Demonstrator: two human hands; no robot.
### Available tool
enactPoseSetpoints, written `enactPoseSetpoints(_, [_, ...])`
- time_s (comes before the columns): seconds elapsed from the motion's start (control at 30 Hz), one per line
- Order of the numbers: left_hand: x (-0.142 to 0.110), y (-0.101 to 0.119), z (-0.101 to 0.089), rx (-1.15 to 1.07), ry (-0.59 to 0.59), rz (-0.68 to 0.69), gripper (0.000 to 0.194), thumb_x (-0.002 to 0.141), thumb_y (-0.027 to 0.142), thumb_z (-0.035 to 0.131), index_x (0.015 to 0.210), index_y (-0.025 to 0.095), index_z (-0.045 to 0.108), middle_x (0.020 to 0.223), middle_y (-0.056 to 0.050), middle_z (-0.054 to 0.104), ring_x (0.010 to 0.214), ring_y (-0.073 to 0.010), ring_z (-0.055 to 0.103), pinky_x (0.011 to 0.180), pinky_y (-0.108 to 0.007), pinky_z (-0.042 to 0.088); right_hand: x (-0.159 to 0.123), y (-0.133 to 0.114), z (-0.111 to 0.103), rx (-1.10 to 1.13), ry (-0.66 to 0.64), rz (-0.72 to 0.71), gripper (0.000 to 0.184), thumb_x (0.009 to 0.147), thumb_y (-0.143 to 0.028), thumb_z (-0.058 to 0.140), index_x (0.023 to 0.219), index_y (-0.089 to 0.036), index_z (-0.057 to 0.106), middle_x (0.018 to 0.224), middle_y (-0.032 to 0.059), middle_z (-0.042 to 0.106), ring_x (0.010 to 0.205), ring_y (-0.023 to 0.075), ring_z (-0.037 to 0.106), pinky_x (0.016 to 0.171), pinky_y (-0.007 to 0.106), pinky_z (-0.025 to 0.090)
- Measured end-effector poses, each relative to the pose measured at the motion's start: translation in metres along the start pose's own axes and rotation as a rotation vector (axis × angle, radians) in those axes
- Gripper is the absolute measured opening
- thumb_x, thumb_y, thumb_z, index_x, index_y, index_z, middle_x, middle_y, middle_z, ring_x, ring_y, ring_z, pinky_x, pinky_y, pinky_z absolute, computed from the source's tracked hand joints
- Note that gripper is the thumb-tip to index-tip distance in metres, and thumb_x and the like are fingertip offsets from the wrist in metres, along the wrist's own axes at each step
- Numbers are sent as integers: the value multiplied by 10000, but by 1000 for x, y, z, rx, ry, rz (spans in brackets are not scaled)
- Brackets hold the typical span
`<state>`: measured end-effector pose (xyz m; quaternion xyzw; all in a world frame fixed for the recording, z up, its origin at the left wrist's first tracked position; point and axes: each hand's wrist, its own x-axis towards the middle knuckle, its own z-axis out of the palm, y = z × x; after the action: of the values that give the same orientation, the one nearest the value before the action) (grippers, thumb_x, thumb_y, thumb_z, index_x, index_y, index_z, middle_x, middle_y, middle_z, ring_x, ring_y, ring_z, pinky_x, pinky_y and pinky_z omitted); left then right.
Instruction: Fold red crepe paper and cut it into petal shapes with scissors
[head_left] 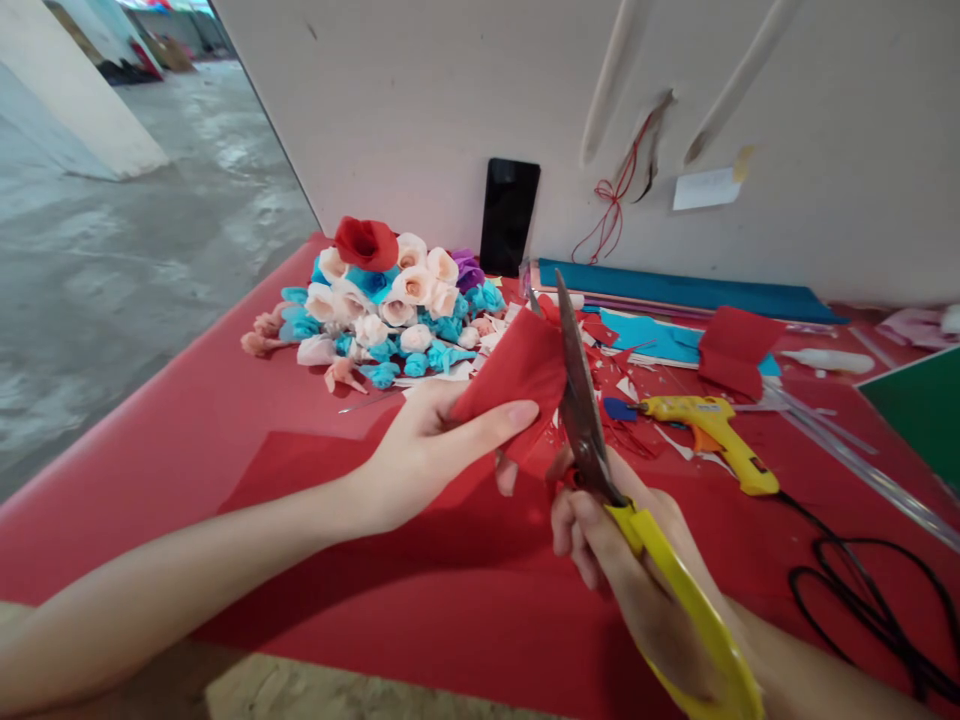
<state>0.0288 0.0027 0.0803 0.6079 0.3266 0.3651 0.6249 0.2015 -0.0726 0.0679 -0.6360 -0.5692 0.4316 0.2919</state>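
Observation:
Between the thumb and fingers of my left hand [431, 450] is a piece of red paper [517, 375], held up over the table. My right hand [637, 560] grips yellow-handled scissors [581, 400], their blades pointing up and away from me. The blades stand right at the paper's right edge, one on each side of its upper corner; whether they touch it I cannot tell. Some fingers of the right hand are hidden behind the handles. Beyond my hands lies a heap of paper flowers [405, 285] in white, blue, pink and purple, with a red flower [366, 243] on top.
On the red-covered table [187, 400], a yellow glue gun [709, 420] lies right with its black cable [847, 560] coiled. Paper scraps surround it. A phone [510, 217] leans on the white board [420, 110]. Blue paper [682, 285] and a white bottle [827, 360] lie behind.

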Motion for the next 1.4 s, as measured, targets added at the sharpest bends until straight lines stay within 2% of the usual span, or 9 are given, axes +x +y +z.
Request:
enactPoseSetpoints(0.1, [1, 1, -1, -6, 33, -10, 435, 820, 413, 559, 473, 152, 581, 434, -14, 561, 446, -122, 524, 496, -261, 413, 0, -6, 0, 9, -8, -7, 294, 850, -484, 408, 874, -209, 510, 480, -54, 475, 368, 77, 424, 381, 194, 374])
enactPoseSetpoints(0.27, [4, 1, -1, -18, 48, 35, 420, 826, 381, 564, 470, 159, 583, 438, -4, 578, 450, -114, 535, 513, -252, 429, 2, -10, 4, 62, 81, -27, 238, 845, -426, 414, 898, -210, 498, 482, -63, 479, 333, 56, 392, 345, 165, 334])
enactPoseSetpoints(0.43, [7, -1, -1, -91, 74, 92, 422, 824, 344, 575, 438, 174, 588, 432, 10, 573, 438, -96, 530, 493, -232, 443, 4, -8, -2, 42, 5, -9, 284, 837, -478, 409, 881, -210, 491, 453, -64, 463, 309, 61, 392, 305, 155, 319])
enactPoseSetpoints(0.57, [10, -1, -3, -147, 110, 146, 397, 837, 285, 557, 455, 176, 579, 438, 25, 552, 445, -88, 531, 470, -217, 434, 9, -7, -7, 2, 10, -28, 278, 843, -475, 411, 848, -207, 484, 444, -69, 437, 311, 60, 370, 308, 161, 310])
enactPoseSetpoints(0.8, [13, -1, -8, -111, 142, 147, 395, 836, 247, 527, 449, 170, 543, 433, 24, 505, 454, -96, 515, 478, -232, 422, 12, -1, -9, 121, -148, -68, 152, 866, -267, 404, 998, -212, 455, 610, -28, 528, 489, 97, 480, 447, 201, 401])
enactPoseSetpoints(0.97, [13, 0, -11, -81, 100, 151, 403, 834, 236, 526, 438, 167, 507, 431, 27, 498, 443, -89, 493, 497, -238, 419, 12, 9, -7, 135, -140, -61, 178, 889, -254, 378, 1054, -219, 434, 601, -36, 498, 514, 103, 465, 483, 219, 400])
enactPoseSetpoints(1.1, [11, 0, -13, -96, 0, 103, 405, 839, 225, 529, 439, 164, 501, 419, 36, 480, 440, -83, 485, 508, -233, 410, 14, 11, -8, 77, -137, -79, 128, 897, -283, 382, 983, -233, 464, 604, -37, 501, 499, 98, 439, 455, 216, 368])
enactPoseSetpoints(1.23, [10, 1, -16, -41, -64, 57, 430, 845, 246, 524, 428, 157, 472, 411, 38, 453, 453, -88, 496, 548, -237, 419, 15, 6, -9, 59, -81, -79, 189, 902, -394, 369, 965, -242, 462, 655, -22, 546, 479, 93, 437, 418, 211, 359])
enactPoseSetpoints(1.4, [13, 3, -18, -12, -71, 53, 399, 840, 242, 525, 454, 153, 472, 421, 43, 444, 451, -80, 492, 536, -220, 415, 13, 1, -7, 91, -44, -66, 286, 880, -510, 373, 945, -242, 452, 573, -49, 507, 402, 70, 415, 372, 182, 342])
